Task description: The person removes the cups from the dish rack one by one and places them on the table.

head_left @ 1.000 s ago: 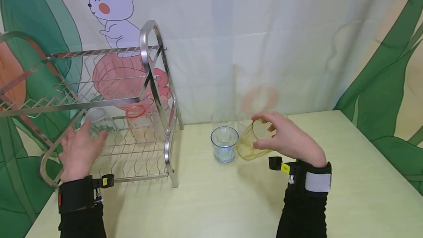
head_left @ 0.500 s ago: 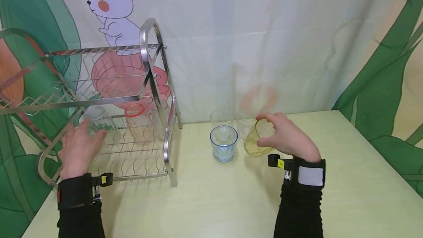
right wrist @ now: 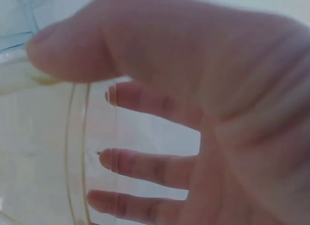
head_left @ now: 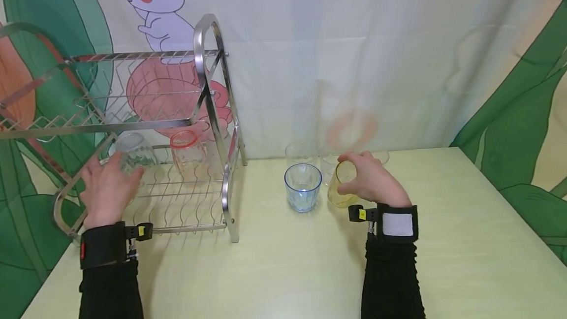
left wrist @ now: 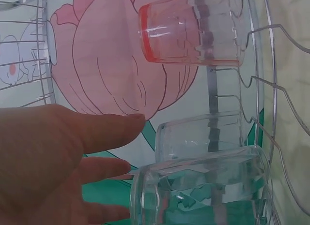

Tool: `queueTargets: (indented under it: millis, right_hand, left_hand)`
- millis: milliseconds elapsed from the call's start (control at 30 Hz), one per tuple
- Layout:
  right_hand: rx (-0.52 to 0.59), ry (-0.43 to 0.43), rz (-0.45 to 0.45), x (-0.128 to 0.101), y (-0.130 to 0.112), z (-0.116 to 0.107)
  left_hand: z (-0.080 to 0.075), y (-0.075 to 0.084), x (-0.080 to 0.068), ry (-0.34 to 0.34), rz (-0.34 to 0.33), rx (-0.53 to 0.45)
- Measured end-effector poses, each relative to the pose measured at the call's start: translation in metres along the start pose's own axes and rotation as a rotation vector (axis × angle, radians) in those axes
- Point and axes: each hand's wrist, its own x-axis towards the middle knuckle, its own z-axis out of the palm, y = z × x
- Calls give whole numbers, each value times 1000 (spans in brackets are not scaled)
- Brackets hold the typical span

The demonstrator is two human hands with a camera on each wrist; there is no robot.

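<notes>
Head: right fingers point(head_left: 354, 161) curled (loosely) round yellow cup point(head_left: 340, 186).

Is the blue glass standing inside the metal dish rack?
No, the blue glass stands on the table, to the right of the metal dish rack.

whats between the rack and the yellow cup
In the head view, a blue cup stands between the rack and the yellow cup, close beside the latter.
</notes>
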Motion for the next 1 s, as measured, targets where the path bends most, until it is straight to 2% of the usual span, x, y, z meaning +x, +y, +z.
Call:
queueTargets:
  millis: [167,400,767,1000]
  right_hand:
    - [6,-9,41,7,3,7]
    - [-15,-20,78,15,2,17]
    - [-16,-13,124,21,-3,25]
    - [-5,-21,155,20,-4,26]
  left_hand:
    - [-1,-2,2,-42,2,-6]
    - [0,-4,1,-70,-1,42]
    - [1,0,-1,-29,18,73]
    - [2,-1,-4,32,-15,65]
